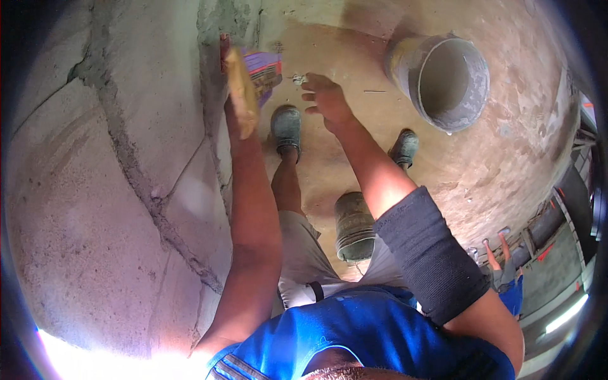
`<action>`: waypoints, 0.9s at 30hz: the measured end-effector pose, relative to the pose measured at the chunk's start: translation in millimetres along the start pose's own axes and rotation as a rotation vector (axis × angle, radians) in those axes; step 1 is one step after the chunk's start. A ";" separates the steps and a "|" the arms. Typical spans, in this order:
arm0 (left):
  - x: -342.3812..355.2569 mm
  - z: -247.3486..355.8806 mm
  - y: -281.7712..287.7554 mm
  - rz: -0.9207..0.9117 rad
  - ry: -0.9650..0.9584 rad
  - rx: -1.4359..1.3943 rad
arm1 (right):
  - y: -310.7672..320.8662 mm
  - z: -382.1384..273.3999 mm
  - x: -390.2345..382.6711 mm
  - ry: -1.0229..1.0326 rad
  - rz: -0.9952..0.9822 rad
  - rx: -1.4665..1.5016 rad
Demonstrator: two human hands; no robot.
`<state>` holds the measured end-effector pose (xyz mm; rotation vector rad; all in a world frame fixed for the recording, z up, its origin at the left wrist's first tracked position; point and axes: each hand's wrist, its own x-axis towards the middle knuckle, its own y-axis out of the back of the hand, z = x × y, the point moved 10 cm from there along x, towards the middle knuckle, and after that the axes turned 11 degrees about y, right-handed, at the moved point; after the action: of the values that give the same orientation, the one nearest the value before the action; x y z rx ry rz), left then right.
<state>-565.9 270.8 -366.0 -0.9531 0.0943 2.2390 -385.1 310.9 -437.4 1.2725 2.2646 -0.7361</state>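
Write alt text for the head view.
A person's left hand, mostly hidden, is at a blurred yellow-and-purple object beside a gray, seamed wall; the right hand hovers, open and empty, above a brown floor with two buckets.

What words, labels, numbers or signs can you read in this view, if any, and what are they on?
None can be read.
Purple item with red bands, beside the blurred yellow object: too small and blurred to tell print from pattern.
Large bucket and smaller bucket: no lettering I can make out.
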 end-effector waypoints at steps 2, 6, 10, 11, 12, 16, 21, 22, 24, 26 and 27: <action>-15.5 30.9 -15.6 -0.056 -0.034 -0.138 | -23.9 -4.3 4.6 0.124 -0.120 -0.239; -4.2 -11.8 52.4 -0.059 -0.002 -0.487 | -72.3 -19.7 7.2 -0.126 -0.166 0.004; 2.9 -56.6 74.7 0.001 0.243 -0.985 | -75.8 -13.4 17.6 -0.155 -0.164 -0.027; 4.0 -62.2 74.5 0.020 0.274 -1.035 | -72.3 -12.5 19.9 -0.167 -0.145 0.000; 5.2 -64.4 77.2 0.022 0.273 -1.034 | -73.0 -14.2 20.6 -0.179 -0.132 0.026; 12.0 -69.1 89.4 -0.084 0.244 -1.083 | -82.5 -14.2 17.6 -0.228 -0.138 0.096; 14.7 -66.6 76.7 -0.025 0.286 -1.015 | -84.1 4.8 20.8 -0.282 -0.122 0.045; 14.1 -61.5 63.7 -0.072 0.283 -0.956 | -75.7 19.0 24.7 -0.278 -0.109 0.045; 16.6 -55.8 55.4 -0.116 0.275 -0.891 | -86.9 25.5 28.2 -0.126 -0.299 -0.057; 21.5 -73.4 78.3 0.002 0.353 -0.691 | -96.1 29.8 21.1 -0.136 -0.267 0.071; 21.0 -71.6 80.5 -0.047 0.344 -0.651 | -94.6 36.3 16.6 -0.197 -0.161 0.231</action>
<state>-582.8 199.1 -447.4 -1.6554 -0.5276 2.0658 -471.1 257.2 -452.9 1.0678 2.1860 -1.1568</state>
